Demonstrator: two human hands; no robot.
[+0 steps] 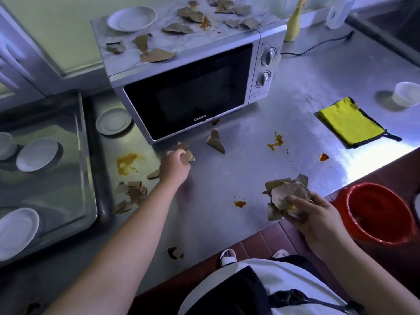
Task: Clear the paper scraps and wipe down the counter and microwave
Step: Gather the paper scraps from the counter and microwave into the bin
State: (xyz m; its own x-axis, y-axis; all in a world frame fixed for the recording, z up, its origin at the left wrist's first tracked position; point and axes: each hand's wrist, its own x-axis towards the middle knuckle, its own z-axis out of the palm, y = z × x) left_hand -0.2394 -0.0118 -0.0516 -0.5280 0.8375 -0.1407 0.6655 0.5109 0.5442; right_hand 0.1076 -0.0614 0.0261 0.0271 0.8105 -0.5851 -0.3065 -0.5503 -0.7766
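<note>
- The left hand [175,165] reaches out over the counter [238,169]. Its fingers curl round a brown scrap [189,154] lying just in front of the microwave [188,92], at 7 o'clock from its door.
- The right hand [316,214] grips a bundle [286,194] of crumpled brown paper with the thumb on top. It is above the counter's near edge, at 4 o'clock from the left hand.
- A folded piece [214,142] stands on the counter at 2 o'clock from the left hand, near the microwave's front.
- A pile [131,192] of torn paper lies at 8 o'clock from the left hand, beside the tray [52,194].
- More torn paper [189,14] is scattered over the microwave's top, along with an orange smear [205,22]. A white plate [131,19] sits toward its 10 o'clock corner.
- A large orange stain [126,163] marks the counter at 9 o'clock from the left hand. A small spot [239,203] lies between the two hands, and a splash [276,142] lies at 5 o'clock from the microwave.
- A yellow cloth [351,122] lies flat at 3 o'clock from the microwave, well apart from both hands.
- A red bin [379,214] sits on the floor at 3 o'clock from the right hand, just past the counter's edge.
- The tray holds white plates, and a saucer [113,121] sits between it and the microwave.
</note>
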